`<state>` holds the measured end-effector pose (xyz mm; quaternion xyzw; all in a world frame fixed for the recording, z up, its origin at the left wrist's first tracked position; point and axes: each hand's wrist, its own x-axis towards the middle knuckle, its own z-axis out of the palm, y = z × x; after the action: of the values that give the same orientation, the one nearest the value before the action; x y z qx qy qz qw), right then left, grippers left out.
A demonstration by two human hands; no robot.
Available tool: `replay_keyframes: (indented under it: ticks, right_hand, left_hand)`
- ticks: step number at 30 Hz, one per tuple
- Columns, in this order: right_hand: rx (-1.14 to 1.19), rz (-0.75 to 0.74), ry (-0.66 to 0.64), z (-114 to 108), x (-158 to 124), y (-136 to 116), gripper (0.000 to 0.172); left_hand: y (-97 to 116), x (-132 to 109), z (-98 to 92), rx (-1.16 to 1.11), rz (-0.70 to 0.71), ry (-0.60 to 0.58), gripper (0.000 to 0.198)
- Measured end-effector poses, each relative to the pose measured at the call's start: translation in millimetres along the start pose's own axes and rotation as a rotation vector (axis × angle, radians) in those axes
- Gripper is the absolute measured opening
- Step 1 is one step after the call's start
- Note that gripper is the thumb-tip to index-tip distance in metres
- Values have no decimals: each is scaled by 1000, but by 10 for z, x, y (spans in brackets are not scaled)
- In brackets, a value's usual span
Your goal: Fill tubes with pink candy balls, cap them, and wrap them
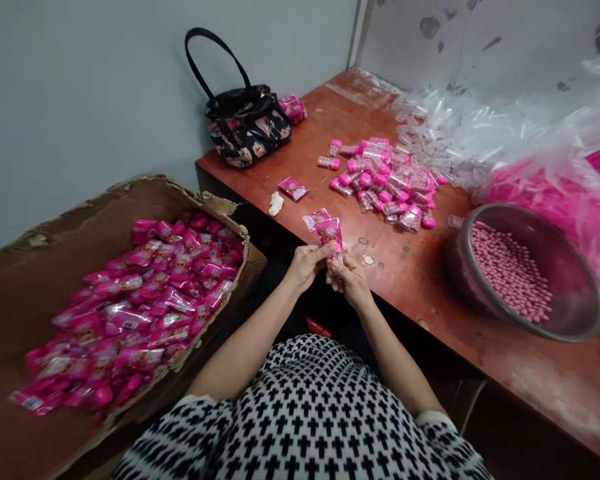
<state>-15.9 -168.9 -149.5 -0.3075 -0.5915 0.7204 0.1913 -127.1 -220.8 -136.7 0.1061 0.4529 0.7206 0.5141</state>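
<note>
Over the table's front edge, my left hand (306, 265) pinches a pink printed packet (329, 231) between thumb and fingers. My right hand (351, 277) is closed at the packet's lower end, touching it; something clear and pinkish shows at its fingertips, too small to make out. Just beyond lies another pink packet (315, 217), partly covered by the held one. Farther back on the tabletop are a flat pink packet (293, 188) and a crumpled white scrap (275, 204). A heap of clear tubes with pink caps (380, 175) lies past my hands.
To my left, an open cardboard box (75, 230) contains many filled pink packets (155, 293). A grey bowl (577, 293) of pink beads (510, 270) stands at right, before a plastic bag of pink pieces (545, 190). Clear empty tubes (445, 133) and a floral handbag (247, 130) sit farther back.
</note>
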Motion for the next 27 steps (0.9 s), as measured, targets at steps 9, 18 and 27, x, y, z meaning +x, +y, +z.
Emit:
replay_keyframes:
  ticks: [9,18,27]
  right_hand:
    - [184,-73,15,1,-40,12,40]
    - [199,-46,67,105,134,-50,44]
    - [90,-50,67,93,131,-67,33]
  left_hand:
    - [0,-40,17,-117,3,101,32]
    - [-28,-253,-34,-147,-3,19,27]
    - [483,-123,-505,-97,459,465,40]
